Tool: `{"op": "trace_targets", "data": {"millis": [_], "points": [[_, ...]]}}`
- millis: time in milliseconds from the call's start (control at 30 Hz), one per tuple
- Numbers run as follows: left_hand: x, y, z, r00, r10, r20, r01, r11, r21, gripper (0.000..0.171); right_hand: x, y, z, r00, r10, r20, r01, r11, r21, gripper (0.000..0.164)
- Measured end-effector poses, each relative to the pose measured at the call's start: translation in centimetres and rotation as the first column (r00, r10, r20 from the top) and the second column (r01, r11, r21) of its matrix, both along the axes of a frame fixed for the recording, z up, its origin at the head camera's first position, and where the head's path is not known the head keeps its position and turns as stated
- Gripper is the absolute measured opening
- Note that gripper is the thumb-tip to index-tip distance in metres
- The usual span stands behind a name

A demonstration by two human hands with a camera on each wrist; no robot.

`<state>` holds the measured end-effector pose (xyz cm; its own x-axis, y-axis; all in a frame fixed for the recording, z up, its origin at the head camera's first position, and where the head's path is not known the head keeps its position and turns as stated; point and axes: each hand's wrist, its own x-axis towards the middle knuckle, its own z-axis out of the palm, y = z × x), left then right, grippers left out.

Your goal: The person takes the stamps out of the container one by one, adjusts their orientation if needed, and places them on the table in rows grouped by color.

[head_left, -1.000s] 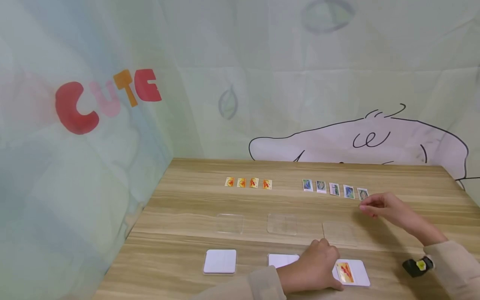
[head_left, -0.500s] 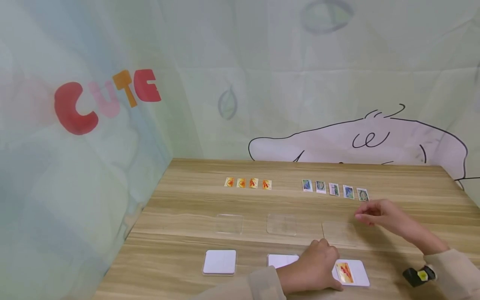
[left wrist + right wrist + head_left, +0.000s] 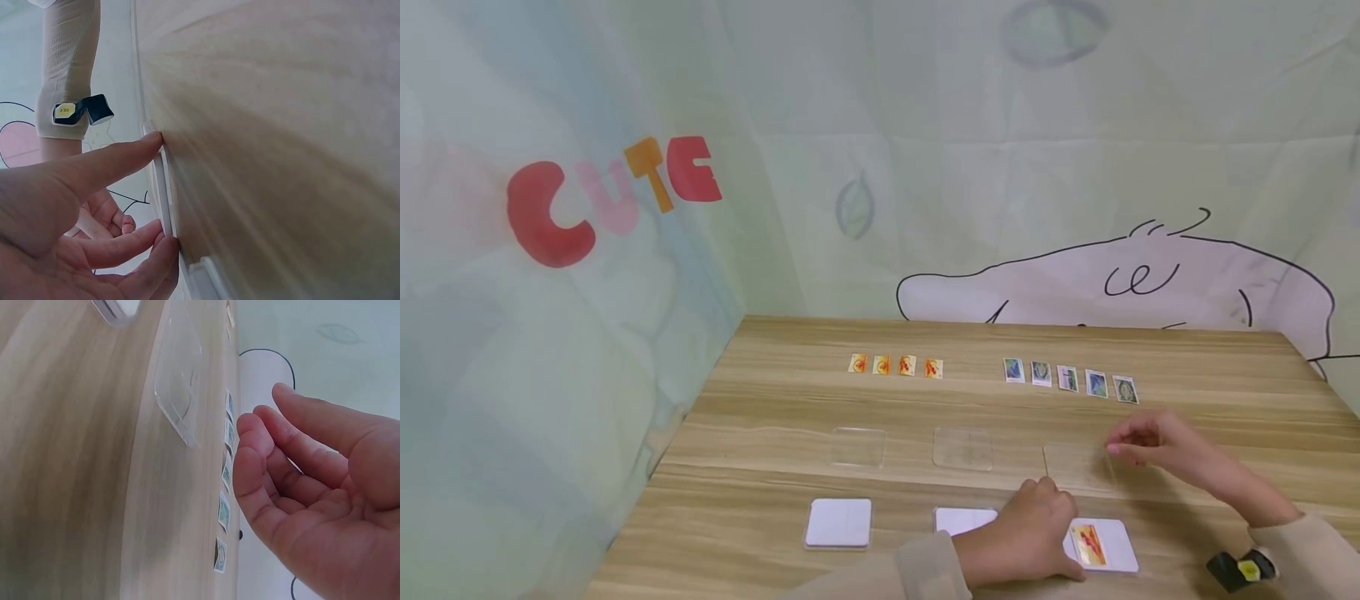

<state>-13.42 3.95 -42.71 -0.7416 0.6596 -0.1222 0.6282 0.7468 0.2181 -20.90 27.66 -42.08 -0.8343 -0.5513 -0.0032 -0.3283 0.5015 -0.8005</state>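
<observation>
At the front of the table my left hand (image 3: 1026, 533) holds a white card (image 3: 1118, 546) by its edges, thumb on the near side and fingers on the far side. In the left wrist view the card (image 3: 164, 194) shows edge-on as a thin slab. An orange-red stamp (image 3: 1089, 545) lies on the card; my hand hides the card's left part. My right hand (image 3: 1168, 454) hovers by the right end of a clear plastic lid (image 3: 1071, 468). Its fingers are loosely bent and hold nothing, as the right wrist view of the hand (image 3: 312, 487) shows.
Two more clear lids (image 3: 859, 447) lie to the left. Nearer stand two white cards in clear cases, one (image 3: 838, 523) at left, another (image 3: 966, 522) partly behind my left wrist. Along the back are orange stamps (image 3: 907, 366) and several blue-green stamps (image 3: 1067, 378).
My right hand has moved nearer and slightly left, from beside the rightmost blue-green stamp to the right-hand clear lid. The left hand stays on the card.
</observation>
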Motion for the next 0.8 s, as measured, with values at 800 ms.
{"op": "trace_targets", "data": {"millis": [800], "points": [[0.0,-0.2,-0.1,1.0,0.007,-0.02,-0.007,1.0,0.019,0.053,1.8,-1.2,-1.6,0.985,0.168,-0.041,-0.171,0.982,-0.079,0.006]]}}
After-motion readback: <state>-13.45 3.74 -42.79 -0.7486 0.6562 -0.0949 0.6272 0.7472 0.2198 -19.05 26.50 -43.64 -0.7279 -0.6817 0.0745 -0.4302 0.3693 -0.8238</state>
